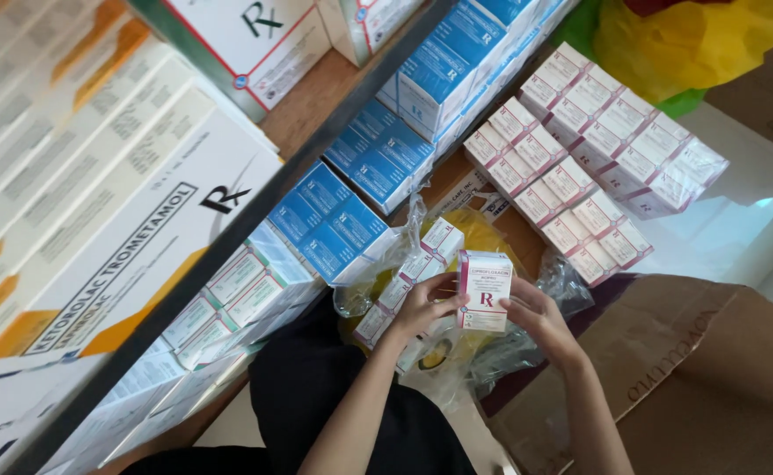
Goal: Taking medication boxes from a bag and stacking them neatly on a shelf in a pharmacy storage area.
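We see one small pink-and-white box (484, 288) grasped by both hands' fingers, left hand (423, 305), right hand (534, 317); roughly twenty matching boxes (590, 145) stacked beyond.

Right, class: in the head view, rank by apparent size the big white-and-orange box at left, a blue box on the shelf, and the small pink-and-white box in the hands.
1. White-and-orange box, though nearness to the camera inflates it.
2. Blue box.
3. Pink-and-white box; only slightly smaller than the blue, so unsure.

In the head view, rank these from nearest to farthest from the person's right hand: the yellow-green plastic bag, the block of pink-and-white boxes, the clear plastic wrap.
From the right hand:
1. Clear plastic wrap, just beside it.
2. Block of pink-and-white boxes, above on the floor.
3. Yellow-green plastic bag, top right corner.
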